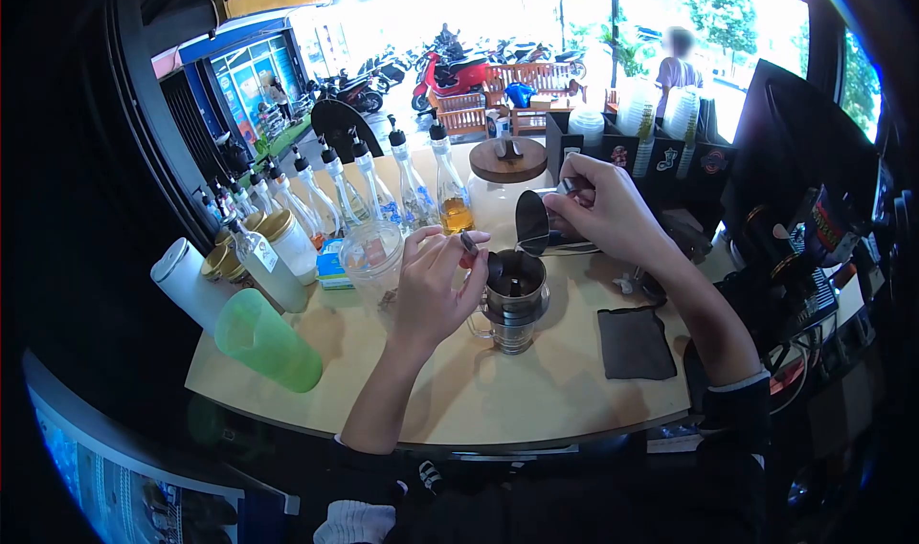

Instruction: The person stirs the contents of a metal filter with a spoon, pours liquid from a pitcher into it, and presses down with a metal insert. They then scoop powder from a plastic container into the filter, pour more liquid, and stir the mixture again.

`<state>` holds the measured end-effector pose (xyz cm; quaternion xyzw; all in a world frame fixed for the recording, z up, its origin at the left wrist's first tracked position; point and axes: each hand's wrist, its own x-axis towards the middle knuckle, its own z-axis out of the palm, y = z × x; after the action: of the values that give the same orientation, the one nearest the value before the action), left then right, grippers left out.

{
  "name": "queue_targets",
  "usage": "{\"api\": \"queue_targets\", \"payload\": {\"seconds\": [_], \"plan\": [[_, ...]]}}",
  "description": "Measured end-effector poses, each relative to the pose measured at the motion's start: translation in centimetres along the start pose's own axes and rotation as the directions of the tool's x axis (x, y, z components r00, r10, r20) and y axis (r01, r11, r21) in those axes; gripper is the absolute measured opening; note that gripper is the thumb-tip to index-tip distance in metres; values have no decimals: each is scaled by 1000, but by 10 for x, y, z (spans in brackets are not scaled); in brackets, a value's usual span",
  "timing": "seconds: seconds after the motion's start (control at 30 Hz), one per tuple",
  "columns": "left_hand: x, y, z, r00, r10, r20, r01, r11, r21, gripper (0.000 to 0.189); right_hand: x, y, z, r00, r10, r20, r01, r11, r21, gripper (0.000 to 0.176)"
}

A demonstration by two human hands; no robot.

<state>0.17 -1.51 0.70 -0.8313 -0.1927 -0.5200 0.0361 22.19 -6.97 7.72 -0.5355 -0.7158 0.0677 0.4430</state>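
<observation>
A person works at a pale table (450, 405) facing a row of parked motorbikes, the right hand (605, 209) closed around the grip of a metal utensil whose dark oval face (532, 223) hangs just above an open dark cup (517, 305). The left hand (436, 281), drawn into a narrow pinch, appears to hold a small dark piece (469, 244) at the cup's near left; fingers hide much of it, and its exact form cannot be told. The cup sits upright on a glass mug (513, 338) near the middle of the table, left of a folded dark cloth (637, 343) and near a large jar (488, 195) with a wooden lid (508, 159). A clear plastic cup (362, 257) stands beyond the left hand, with pump bottles (406, 185) in a row farther back and a green cup (268, 343) at near left. The stack looks easy to knock, so good work here likely calls for a steady right wrist, the oval face centred over the cup's mouth, and left fingers kept light and clear of the rim.
</observation>
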Motion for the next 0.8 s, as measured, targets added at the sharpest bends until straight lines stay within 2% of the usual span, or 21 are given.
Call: {"api": "queue_targets", "payload": {"seconds": [0.37, 0.57, 0.67, 0.73, 0.77, 0.8], "plan": [[-2, 2, 1, 1000, 9, 1, -9, 1000, 12, 18, -11, 2, -9, 999, 32, -3, -32, 999, 15, 26], [-7, 2, 7, 999, 33, -15, -32, 998, 51, 17, -24, -1, -18, 991, 133, -21, -133, 991, -10, 27], [-10, 3, 9, 998, 50, -47, -49, 999, 17, 15, -32, 31, -14, 990, 106, -94, -101, 993, 62, 26], [-11, 5, 7, 998, 28, -59, -30, 999, -27, 13, -40, 57, -10, 978, 99, -185, -69, 984, 162, 27], [-12, 5, 8, 997, 34, -65, -35, 999, -24, 13, -44, 85, -3, 970, 155, -187, -84, 937, 340, 25], [-14, 4, 8, 998, 10, -64, -13, 999, -38, 11, -48, 94, 0, 970, 148, -191, -76, 938, 338, 25]]}}
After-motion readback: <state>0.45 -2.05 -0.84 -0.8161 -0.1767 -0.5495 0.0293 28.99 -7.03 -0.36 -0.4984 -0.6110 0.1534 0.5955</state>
